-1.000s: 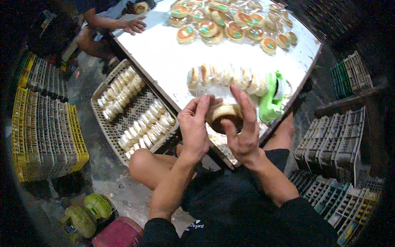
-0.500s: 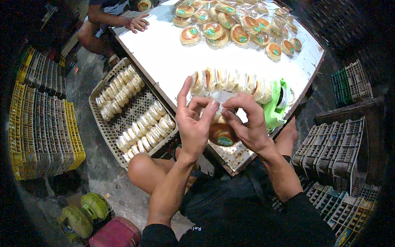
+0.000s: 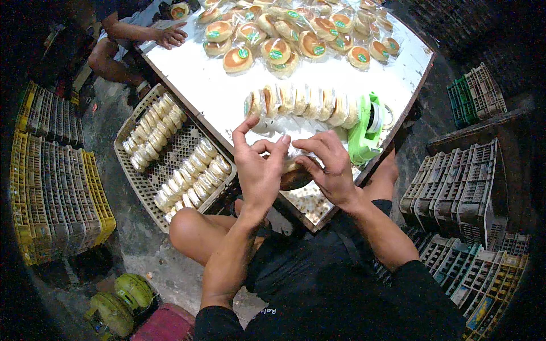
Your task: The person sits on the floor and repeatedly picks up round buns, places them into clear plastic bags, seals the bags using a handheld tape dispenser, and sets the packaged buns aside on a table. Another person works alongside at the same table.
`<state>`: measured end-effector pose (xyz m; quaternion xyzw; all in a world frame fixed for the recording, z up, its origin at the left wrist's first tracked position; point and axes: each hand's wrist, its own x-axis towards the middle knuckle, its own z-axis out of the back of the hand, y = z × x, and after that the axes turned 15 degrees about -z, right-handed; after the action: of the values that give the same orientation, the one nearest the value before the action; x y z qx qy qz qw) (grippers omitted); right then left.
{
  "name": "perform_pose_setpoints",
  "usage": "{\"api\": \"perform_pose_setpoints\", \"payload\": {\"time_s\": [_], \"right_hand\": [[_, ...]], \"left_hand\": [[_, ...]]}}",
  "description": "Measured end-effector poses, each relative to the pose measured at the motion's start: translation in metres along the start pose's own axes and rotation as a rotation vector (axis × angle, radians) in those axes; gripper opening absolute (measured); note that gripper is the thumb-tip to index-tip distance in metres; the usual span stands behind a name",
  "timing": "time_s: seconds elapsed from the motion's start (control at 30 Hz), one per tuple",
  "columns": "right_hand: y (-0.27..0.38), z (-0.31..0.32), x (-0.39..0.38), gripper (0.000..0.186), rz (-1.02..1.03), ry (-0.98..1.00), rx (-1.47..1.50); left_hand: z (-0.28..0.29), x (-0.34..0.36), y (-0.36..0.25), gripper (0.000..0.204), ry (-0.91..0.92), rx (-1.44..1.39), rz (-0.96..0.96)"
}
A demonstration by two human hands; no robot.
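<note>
My left hand [image 3: 259, 170] and my right hand [image 3: 333, 173] are closed in pinches on the gathered top of a clear plastic bag holding a round brown-topped bun [image 3: 294, 181], partly hidden by my fingers, at the near corner of the white table [image 3: 193, 65]. My left index finger is raised. Just beyond my hands stands a row of bagged buns [image 3: 310, 105] on edge, with a green tape dispenser [image 3: 361, 145] at its right end. A heap of bagged buns with green labels [image 3: 276, 54] lies across the far part of the table.
A plastic crate [image 3: 131, 148] with rows of pale bagged buns stands left of the table. Another person's hand [image 3: 170, 35] rests at the table's far left. Stacked crates [image 3: 62, 199] [image 3: 449, 187] flank me. Green gas cylinders [image 3: 122, 301] and a red object [image 3: 162, 324] lie lower left.
My right hand's spread fingers have come inward into a pinch at the bag's top. My left fingers shifted on the bag, the index lifting. The whole view shifted slightly over the last half second.
</note>
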<state>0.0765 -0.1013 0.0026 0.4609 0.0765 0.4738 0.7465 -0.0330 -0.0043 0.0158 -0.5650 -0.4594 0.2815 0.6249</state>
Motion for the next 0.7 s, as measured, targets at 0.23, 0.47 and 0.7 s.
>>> {"api": "perform_pose_setpoints", "payload": {"time_s": [0.23,0.47,0.7], "right_hand": [[-0.004,0.013,0.019,0.016,0.175,-0.112,-0.264],[0.062,-0.034,0.017,0.041,-0.443,-0.265,0.790],[-0.088,0.075,0.012,0.040,-0.615,-0.564,-0.006]], "left_hand": [[0.022,0.010,0.000,0.016,0.405,0.619,-0.595],[-0.001,0.007,0.004,0.010,-0.156,-0.339,-0.072],[0.004,0.017,0.019,0.016,-0.195,-0.275,-0.096]]}}
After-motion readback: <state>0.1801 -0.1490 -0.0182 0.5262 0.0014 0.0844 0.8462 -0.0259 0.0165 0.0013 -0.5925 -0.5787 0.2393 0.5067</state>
